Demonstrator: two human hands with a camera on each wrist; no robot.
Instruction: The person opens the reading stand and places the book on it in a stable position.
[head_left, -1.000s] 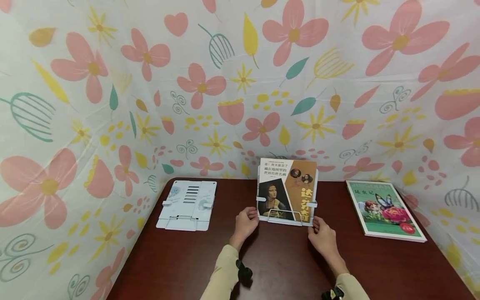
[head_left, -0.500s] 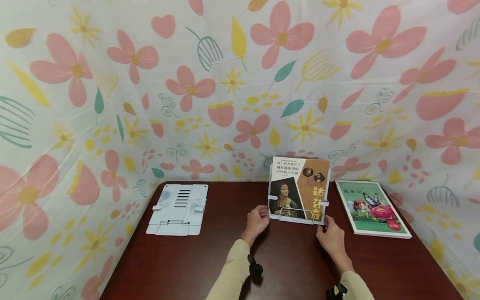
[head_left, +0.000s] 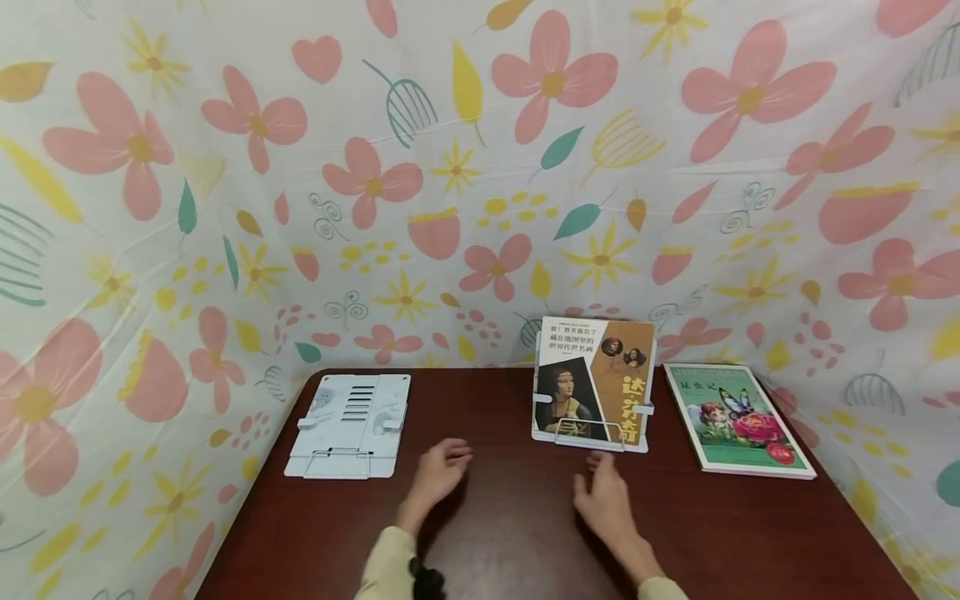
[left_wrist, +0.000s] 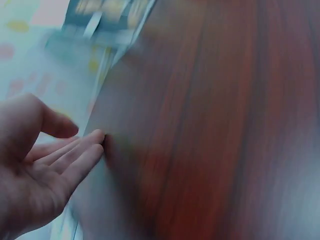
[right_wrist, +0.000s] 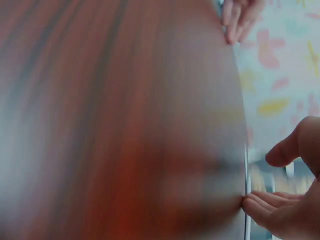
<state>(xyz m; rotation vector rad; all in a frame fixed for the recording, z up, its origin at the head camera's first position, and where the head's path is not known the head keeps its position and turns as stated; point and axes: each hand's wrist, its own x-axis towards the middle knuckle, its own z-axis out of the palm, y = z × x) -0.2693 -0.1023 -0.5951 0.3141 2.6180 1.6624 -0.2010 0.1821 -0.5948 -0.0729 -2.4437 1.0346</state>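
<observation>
A book point(head_left: 621, 367) with a portrait of a woman on its cover rests on a white book stand point(head_left: 640, 443), held by the side clips and a wire rest in front. My right hand point(head_left: 606, 504) is just in front of the stand's lower edge, its fingers loosely extended and nothing in them. To the left, over the bare wood, my left hand point(head_left: 438, 473) has relaxed fingers and holds nothing. The left wrist view shows its thumb point(left_wrist: 60, 124) apart from the fingers. A second white book stand point(head_left: 347, 427) with slots and no book lies further left.
A green book point(head_left: 738, 417) with a butterfly and flower on its cover lies at the right of the dark wooden table point(head_left: 510, 533). A flower-patterned cloth point(head_left: 465, 125) hangs behind the table and along its sides.
Both hands have let go of the stand's lower corners and drawn back toward the left. The book and its stand stay in place; the head view has shifted.
</observation>
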